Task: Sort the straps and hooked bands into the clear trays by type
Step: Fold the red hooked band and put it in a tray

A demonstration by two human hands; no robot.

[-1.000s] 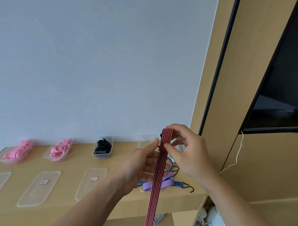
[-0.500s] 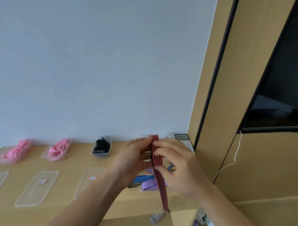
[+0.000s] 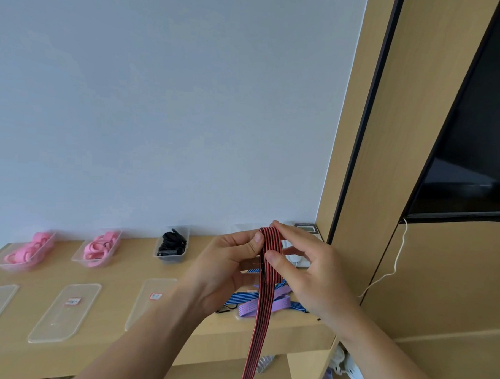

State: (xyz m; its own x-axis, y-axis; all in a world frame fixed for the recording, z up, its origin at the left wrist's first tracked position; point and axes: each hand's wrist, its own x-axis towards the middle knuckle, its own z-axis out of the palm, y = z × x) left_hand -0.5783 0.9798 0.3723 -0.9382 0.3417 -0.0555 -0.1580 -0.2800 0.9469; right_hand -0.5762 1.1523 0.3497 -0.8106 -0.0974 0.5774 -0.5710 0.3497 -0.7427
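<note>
Single head-worn view. It faces forward over a wooden shelf [image 3: 125, 267] toward a white wall [image 3: 161, 99], pitched slightly down. The left hand [image 3: 222, 274], right hand [image 3: 308, 275] and red-and-black strap [image 3: 261, 318] sit nearest, lower centre. The clear trays [image 3: 169, 259] lie farther off, left.

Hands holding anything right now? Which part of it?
Yes. The left hand and right hand both pinch the red-and-black striped strap at its folded upper end. The rest hangs free below.

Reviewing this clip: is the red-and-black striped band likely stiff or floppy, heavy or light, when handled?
Probably floppy: the red-and-black band bends sharply between the left hand and right hand, and its tail hangs limp below the shelf. Likely light, since fingertip pinches alone seem to hold it. Flat, so it shouldn't roll.
</note>
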